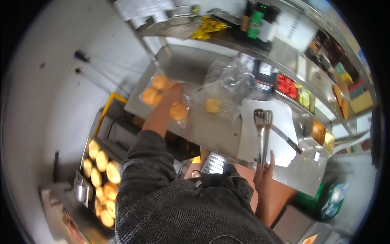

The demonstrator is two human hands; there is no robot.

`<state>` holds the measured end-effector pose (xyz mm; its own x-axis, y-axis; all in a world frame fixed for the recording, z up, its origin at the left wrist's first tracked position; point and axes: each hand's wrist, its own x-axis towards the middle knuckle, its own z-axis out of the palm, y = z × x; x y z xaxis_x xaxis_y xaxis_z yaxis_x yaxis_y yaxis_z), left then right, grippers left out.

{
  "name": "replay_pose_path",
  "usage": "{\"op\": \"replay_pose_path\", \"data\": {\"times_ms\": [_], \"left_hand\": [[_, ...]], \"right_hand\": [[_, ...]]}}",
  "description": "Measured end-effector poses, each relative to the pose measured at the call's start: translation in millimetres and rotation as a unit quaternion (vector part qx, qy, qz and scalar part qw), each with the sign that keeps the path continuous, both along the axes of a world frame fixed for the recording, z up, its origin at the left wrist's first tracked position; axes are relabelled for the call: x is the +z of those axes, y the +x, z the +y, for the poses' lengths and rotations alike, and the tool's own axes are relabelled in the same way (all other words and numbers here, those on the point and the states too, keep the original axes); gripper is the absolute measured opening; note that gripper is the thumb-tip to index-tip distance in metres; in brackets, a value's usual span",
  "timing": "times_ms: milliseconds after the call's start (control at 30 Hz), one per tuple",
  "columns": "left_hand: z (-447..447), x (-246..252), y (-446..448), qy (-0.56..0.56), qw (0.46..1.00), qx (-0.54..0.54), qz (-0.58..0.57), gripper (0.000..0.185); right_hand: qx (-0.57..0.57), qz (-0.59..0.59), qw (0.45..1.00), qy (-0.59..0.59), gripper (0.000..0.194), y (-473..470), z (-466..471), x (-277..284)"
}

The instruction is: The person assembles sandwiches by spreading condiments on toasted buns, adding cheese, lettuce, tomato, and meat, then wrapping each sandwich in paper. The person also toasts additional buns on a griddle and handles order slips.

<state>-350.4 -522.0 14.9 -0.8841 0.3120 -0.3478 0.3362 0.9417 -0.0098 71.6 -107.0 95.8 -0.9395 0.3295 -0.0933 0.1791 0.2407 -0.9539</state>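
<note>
My left hand (174, 94) reaches among several round buns (150, 95) in clear plastic at the left of the steel counter (210, 131); its fingers are blurred and partly hidden, so its hold cannot be told. One more bun (178, 110) lies just below it in plastic. In my right hand (264, 174) are the metal tongs (262, 143), their slotted heads pointing away from me over a white sheet (251, 122). A knife with a dark handle (294, 145) lies on the sheet, its blade reaching to the tongs.
Crumpled clear plastic bags (231, 76) and a yellow square piece (213, 105) lie mid-counter. Containers of sliced tomatoes (286, 86) and green vegetables (304, 98) stand behind the sheet. A shelf (237, 45) runs above the back. At lower left, halved buns (102, 160) fill a tray.
</note>
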Motion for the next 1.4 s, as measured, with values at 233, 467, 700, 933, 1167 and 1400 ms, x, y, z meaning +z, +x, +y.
{"op": "replay_pose_path", "data": {"times_ms": [233, 467, 700, 933, 1167, 1400], "left_hand": [[-6, -50, -58, -0.202, 0.967, -0.119, -0.096, 0.079], [26, -30, -33, -0.217, 0.950, -0.086, -0.206, 0.081], [-4, 54, 8, 0.121, 0.973, 0.187, 0.061, 0.070], [5, 94, 65, 0.746, 0.520, 0.350, 0.225, 0.062], [27, 102, 179, 0.965, 0.147, 0.213, -0.042, 0.084], [68, 54, 298, 0.908, 0.053, 0.376, -0.178, 0.068]], "right_hand": [[0.065, 0.006, 0.985, 0.160, 0.083, -113, 33, -50], [0.119, 0.022, 0.930, 0.346, 0.068, -269, 25, -71], [-0.004, -0.179, 0.803, 0.569, 0.058, -107, 211, -116], [0.074, -0.121, 0.844, 0.517, 0.036, -71, 250, -129], [0.093, -0.102, 0.983, 0.119, 0.026, -30, 99, -22], [0.358, -0.025, 0.921, 0.152, 0.034, -77, -104, 45]]}}
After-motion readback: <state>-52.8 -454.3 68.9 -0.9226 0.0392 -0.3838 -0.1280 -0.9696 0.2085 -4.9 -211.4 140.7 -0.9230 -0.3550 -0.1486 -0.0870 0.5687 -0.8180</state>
